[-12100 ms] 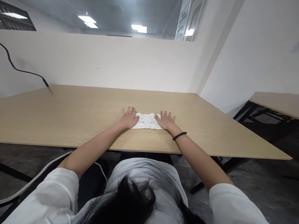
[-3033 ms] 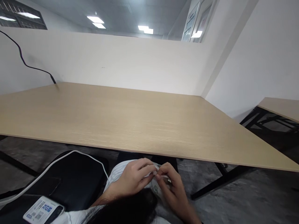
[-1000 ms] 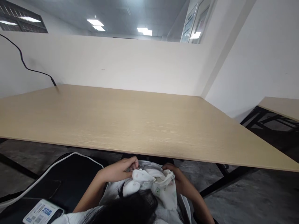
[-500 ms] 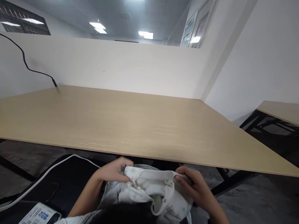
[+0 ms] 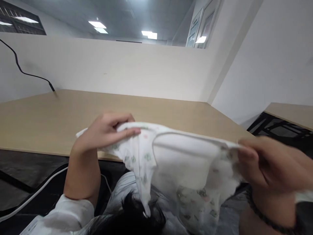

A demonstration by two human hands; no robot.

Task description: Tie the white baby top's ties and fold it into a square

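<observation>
A thin white baby shirt (image 5: 181, 156) with small green and pink prints is stretched between my hands, above the table's front edge and my lap. My left hand (image 5: 105, 132) pinches its upper edge near one shoulder, thumb in front and fingers behind. On the far right, my right hand (image 5: 271, 161) grips the opposite upper edge; it is smeared by motion, with a dark bracelet at the wrist. The wide neck opening lies between the hands. A loose front panel hangs to a point below my left hand, and the lower part hangs over my lap.
A light wooden table (image 5: 80, 104) spans the view, backed by a white partition (image 5: 137, 68). A black cable (image 5: 36, 75) comes down onto its left rear. Below left runs a white cable (image 5: 36, 192). Another table (image 5: 290, 112) stands at the right.
Both hands have risen from my lap and spread apart, the right one far to the right. The bunched shirt is now unfolded and stretched between them.
</observation>
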